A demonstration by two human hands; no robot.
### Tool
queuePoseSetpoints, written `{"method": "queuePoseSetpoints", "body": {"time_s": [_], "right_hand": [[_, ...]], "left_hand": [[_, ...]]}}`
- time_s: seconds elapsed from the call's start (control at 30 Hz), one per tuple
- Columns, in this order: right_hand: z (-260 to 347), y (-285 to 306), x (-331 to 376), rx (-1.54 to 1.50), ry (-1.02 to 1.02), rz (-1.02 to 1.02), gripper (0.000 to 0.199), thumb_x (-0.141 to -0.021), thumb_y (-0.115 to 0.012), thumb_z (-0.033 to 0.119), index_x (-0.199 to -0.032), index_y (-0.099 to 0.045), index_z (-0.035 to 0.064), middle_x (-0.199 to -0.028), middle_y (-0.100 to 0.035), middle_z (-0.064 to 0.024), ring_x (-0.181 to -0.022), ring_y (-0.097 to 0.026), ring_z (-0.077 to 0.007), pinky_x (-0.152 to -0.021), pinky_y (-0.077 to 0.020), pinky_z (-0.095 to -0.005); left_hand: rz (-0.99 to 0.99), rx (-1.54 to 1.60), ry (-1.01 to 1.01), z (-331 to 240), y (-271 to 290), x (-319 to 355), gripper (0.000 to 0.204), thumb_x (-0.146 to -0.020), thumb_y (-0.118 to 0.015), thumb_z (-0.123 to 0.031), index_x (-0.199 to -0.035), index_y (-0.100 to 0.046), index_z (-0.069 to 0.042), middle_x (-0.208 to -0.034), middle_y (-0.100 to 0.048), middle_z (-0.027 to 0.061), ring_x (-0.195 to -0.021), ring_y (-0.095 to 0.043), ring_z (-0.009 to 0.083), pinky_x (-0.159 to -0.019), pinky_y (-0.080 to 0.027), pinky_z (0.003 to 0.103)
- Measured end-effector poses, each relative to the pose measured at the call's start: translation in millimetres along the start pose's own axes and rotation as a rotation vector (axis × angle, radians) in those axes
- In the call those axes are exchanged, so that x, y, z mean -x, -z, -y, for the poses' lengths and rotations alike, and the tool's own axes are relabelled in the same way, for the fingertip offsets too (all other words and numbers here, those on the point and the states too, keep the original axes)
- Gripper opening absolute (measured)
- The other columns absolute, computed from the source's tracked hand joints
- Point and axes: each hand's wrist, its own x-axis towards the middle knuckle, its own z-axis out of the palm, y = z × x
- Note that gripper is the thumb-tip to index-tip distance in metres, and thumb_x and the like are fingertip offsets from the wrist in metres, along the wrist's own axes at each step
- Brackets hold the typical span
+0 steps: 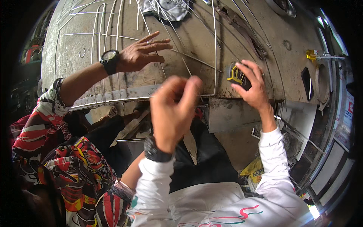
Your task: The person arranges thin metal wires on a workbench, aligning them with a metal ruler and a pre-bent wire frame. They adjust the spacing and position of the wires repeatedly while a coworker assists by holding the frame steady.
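My right hand (254, 85) grips a yellow and black tape measure (236, 75) against the worn metal table (264, 34), at the right corner of a bent wire frame (215, 56). Raised over the frame's front edge is my left hand (174, 108), blurred, with a black watch on its wrist and fingers pinched together; nothing shows in the pinch. A co-worker's hand (141, 55), also wearing a black watch, lies flat with spread fingers on the frame's wires further back.
The co-worker in red patterned sleeves (56, 151) stands close at my left. A grey cloth (166, 9) lies at the table's far edge. A small yellow object (312, 55) and round holes sit at the right. Metal sheets and scraps (227, 113) lie under the table edge.
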Motion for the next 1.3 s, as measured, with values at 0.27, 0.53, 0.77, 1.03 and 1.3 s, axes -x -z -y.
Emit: {"method": "queuePoseSetpoints", "body": {"time_s": [0.27, 0.53, 0.77, 1.03, 1.3], "right_hand": [[-47.7, 4.6, -5.7, 0.244, 0.015, -0.380, 0.064, -0.081, -0.090, 0.022, -0.140, -0.066, 0.0169, -0.141, -0.053, -0.0128, -0.127, -0.053, -0.0353, -0.105, -0.0464, -0.0473], [-47.0, -33.4, -14.3, 0.309, -0.027, -0.499, 0.068, -0.088, -0.081, 0.031, -0.149, -0.054, 0.0130, -0.149, -0.046, -0.0204, -0.136, -0.045, -0.0416, -0.113, -0.0407, -0.0551], [-36.1, -55.7, -19.8, 0.416, -0.090, -0.567, 0.069, -0.094, -0.072, 0.031, -0.153, -0.045, 0.0095, -0.150, -0.038, -0.0270, -0.137, -0.040, -0.0510, -0.112, -0.0409, -0.0626], [-39.0, -50.0, -20.5, 0.467, -0.107, -0.563, 0.067, -0.095, -0.068, 0.034, -0.153, -0.045, 0.0110, -0.150, -0.038, -0.0257, -0.137, -0.041, -0.0521, -0.111, -0.0420, -0.0632], [-35.2, -58.0, -19.9, 0.455, -0.135, -0.545, 0.069, -0.096, -0.067, 0.035, -0.155, -0.041, 0.0137, -0.152, -0.037, -0.0275, -0.138, -0.041, -0.0531, -0.109, -0.0425, -0.0644]], "left_hand": [[0.481, -0.093, -0.081, 71.1, -49.7, 130.6, 0.019, -0.093, -0.079, -0.019, -0.088, -0.071, -0.003, -0.082, -0.066, 0.0098, -0.072, -0.063, 0.0281, -0.064, -0.052, 0.039], [0.534, -0.298, 0.120, 126.2, -47.3, 154.5, 0.019, -0.095, -0.077, -0.020, -0.102, -0.074, -0.003, -0.093, -0.071, 0.0108, -0.086, -0.071, 0.0282, -0.076, -0.056, 0.037], [0.460, -0.360, 0.232, 160.7, -46.2, 182.2, 0.022, -0.095, -0.076, -0.022, -0.104, -0.071, -0.003, -0.095, -0.071, 0.0117, -0.091, -0.072, 0.0275, -0.081, -0.056, 0.038], [0.431, -0.372, 0.213, 178.7, -67.1, 204.9, 0.027, -0.096, -0.075, -0.028, -0.108, -0.071, -0.004, -0.099, -0.070, 0.0110, -0.094, -0.071, 0.0276, -0.085, -0.056, 0.039], [0.366, -0.255, 0.243, 199.5, -92.5, 244.3, 0.025, -0.095, -0.076, -0.024, -0.109, -0.072, -0.003, -0.097, -0.070, 0.0104, -0.090, -0.072, 0.0262, -0.083, -0.057, 0.037]]}}
